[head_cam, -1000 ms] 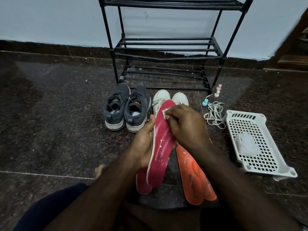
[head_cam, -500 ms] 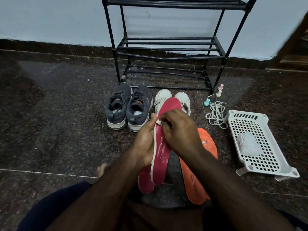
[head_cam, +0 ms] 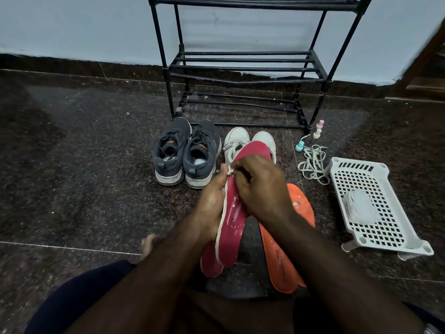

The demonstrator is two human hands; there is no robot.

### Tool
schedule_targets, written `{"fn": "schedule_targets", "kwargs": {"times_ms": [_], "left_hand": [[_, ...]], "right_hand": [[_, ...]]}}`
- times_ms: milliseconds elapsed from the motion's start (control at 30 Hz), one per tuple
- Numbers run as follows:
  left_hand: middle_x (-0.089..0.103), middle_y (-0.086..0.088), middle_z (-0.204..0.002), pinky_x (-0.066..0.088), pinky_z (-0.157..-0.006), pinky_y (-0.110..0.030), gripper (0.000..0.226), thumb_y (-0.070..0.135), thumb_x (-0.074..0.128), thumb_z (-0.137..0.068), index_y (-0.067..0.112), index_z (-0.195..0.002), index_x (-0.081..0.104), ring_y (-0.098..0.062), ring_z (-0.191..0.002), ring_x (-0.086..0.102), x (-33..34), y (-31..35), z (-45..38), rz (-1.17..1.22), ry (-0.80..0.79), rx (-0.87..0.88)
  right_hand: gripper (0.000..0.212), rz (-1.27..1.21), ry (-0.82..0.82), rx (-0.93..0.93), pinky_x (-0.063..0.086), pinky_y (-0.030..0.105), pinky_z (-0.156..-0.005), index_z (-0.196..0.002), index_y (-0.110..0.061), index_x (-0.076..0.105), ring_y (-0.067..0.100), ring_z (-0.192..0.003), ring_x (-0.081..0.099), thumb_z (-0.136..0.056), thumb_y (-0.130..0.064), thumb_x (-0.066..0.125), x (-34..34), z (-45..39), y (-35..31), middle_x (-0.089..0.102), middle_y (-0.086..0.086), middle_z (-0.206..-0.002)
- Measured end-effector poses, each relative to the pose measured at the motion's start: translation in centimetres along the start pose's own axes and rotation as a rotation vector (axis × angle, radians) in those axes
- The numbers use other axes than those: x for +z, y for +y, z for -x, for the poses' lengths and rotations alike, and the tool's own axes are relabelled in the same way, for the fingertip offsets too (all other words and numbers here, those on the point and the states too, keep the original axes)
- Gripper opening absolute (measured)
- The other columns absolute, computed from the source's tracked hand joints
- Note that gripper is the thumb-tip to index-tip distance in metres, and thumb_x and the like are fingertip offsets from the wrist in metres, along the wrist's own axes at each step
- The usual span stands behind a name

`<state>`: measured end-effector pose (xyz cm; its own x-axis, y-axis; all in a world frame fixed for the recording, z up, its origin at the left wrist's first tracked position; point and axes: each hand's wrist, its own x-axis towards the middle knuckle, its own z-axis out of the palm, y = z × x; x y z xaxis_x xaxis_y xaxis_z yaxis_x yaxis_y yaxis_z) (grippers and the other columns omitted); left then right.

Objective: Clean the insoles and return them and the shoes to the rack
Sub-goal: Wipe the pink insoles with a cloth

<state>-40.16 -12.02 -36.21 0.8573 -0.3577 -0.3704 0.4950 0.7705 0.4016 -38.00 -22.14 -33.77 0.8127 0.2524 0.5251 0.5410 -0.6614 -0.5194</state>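
Standing against the blue wall, the black metal shoe rack [head_cam: 243,68] has bare shelves in what shows of it, which fits a job only partly done: everything that belongs on it sits on the dark stone floor [head_cam: 72,165] in front. Just beside its feet, to the right, a white perforated plastic basket [head_cam: 395,227] lies with a pale wad [head_cam: 358,208] inside, perhaps spare wipes kept within reach. The grey sneakers [head_cam: 187,155] and white sneakers [head_cam: 243,141] stand in pairs, toes toward the rack, probably parked there so they can go straight back once the insoles are in. Loose white laces [head_cam: 313,167] and three small coloured pegs [head_cam: 315,135] lie between the white pair and the basket.

Close to the person's lap, two orange insoles [head_cam: 289,249] lie overlapped on the floor, flecked with white residue, and one red insole [head_cam: 210,263] lies under the raised one. The red insole being cleaned [head_cam: 234,220] is tilted up, toe toward the rack, so that its top face is exposed for rubbing. The left hand [head_cam: 212,203] is curled round its white edge from the left, steadying it. The right hand [head_cam: 262,189] has fingers bent and pinches a small white scrap of wipe [head_cam: 230,170], pressed against the upper part of the insole.
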Motion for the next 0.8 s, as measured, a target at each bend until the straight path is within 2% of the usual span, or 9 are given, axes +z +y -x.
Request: {"fn": "schedule_targets", "kwargs": {"times_ms": [100,233,367,433,500,600,700,800], "left_hand": [[0.074,-0.009,-0.088,0.060,-0.079,-0.031,0.066,0.055,0.035,-0.101,0.009,-0.085,0.078,-0.020,-0.086,0.074,-0.1,-0.1,-0.1,-0.002,0.007,-0.002],[0.070,-0.015,-0.083,0.061,-0.076,-0.034,0.069,0.067,0.035,-0.097,0.006,-0.090,0.066,-0.025,-0.082,0.072,-0.8,0.6,0.0,-0.037,0.062,-0.003],[0.073,-0.012,-0.079,0.061,-0.069,-0.030,0.084,0.065,0.023,-0.100,0.007,-0.073,0.078,-0.020,-0.077,0.074,-0.3,0.2,-0.1,-0.009,0.028,0.042],[0.073,-0.008,-0.085,0.060,-0.072,-0.028,0.083,0.064,0.021,-0.099,0.011,-0.077,0.080,-0.018,-0.081,0.073,-0.4,-0.2,-0.5,-0.029,0.039,0.051],[0.069,-0.007,-0.095,0.051,-0.079,-0.032,0.079,0.068,0.022,-0.097,0.016,-0.087,0.081,-0.020,-0.089,0.065,-0.2,-0.5,-0.7,-0.104,0.052,0.061],[0.073,-0.008,-0.088,0.054,-0.083,-0.033,0.082,0.070,0.023,-0.097,0.012,-0.081,0.079,-0.019,-0.087,0.071,-0.8,-0.5,-0.8,-0.052,0.038,0.033],[0.073,-0.014,-0.092,0.056,-0.088,-0.037,0.089,0.077,0.027,-0.092,0.004,-0.086,0.078,-0.025,-0.090,0.072,-1.1,0.3,-0.6,-0.080,0.033,0.018],[0.074,-0.015,-0.085,0.061,-0.077,-0.033,0.087,0.072,0.028,-0.095,0.003,-0.077,0.078,-0.024,-0.082,0.074,-0.7,0.4,-0.2,-0.086,0.033,0.034]], "right_hand": [[0.014,-0.037,-0.051,0.030,0.049,0.032,-0.076,-0.090,-0.012,0.071,0.018,-0.080,0.062,-0.079,-0.004,0.066,-0.2,0.4,-0.2,0.069,0.001,-0.084],[0.013,-0.089,-0.170,0.017,0.048,0.030,-0.072,-0.088,-0.014,0.072,0.014,-0.076,0.062,-0.078,-0.007,0.068,0.0,1.6,-0.9,0.069,-0.001,-0.081],[0.014,-0.034,-0.069,-0.003,0.048,0.031,-0.073,-0.088,-0.013,0.069,0.018,-0.079,0.061,-0.078,-0.003,0.067,0.1,1.0,-0.5,0.067,0.000,-0.083],[0.015,-0.010,-0.011,0.007,0.047,0.031,-0.073,-0.089,-0.011,0.068,0.020,-0.080,0.061,-0.078,-0.001,0.066,-0.1,0.3,0.0,0.066,0.002,-0.084],[0.015,-0.025,0.026,0.043,0.048,0.030,-0.075,-0.090,-0.010,0.069,0.019,-0.080,0.062,-0.079,-0.001,0.066,-0.4,-0.1,0.4,0.068,0.002,-0.085],[0.016,-0.101,-0.087,0.097,0.047,0.022,-0.072,-0.092,-0.013,0.071,0.009,-0.076,0.061,-0.081,-0.003,0.066,-0.5,0.6,-0.1,0.069,-0.004,-0.084],[0.017,-0.235,-0.208,0.189,0.046,0.011,-0.065,-0.094,-0.017,0.073,0.001,-0.071,0.063,-0.082,-0.006,0.069,-0.1,1.5,-0.6,0.069,-0.010,-0.079],[0.015,-0.151,-0.134,0.095,0.045,0.017,-0.067,-0.090,-0.015,0.072,0.004,-0.071,0.060,-0.079,-0.005,0.070,0.0,1.6,-0.7,0.068,-0.006,-0.080]]}}
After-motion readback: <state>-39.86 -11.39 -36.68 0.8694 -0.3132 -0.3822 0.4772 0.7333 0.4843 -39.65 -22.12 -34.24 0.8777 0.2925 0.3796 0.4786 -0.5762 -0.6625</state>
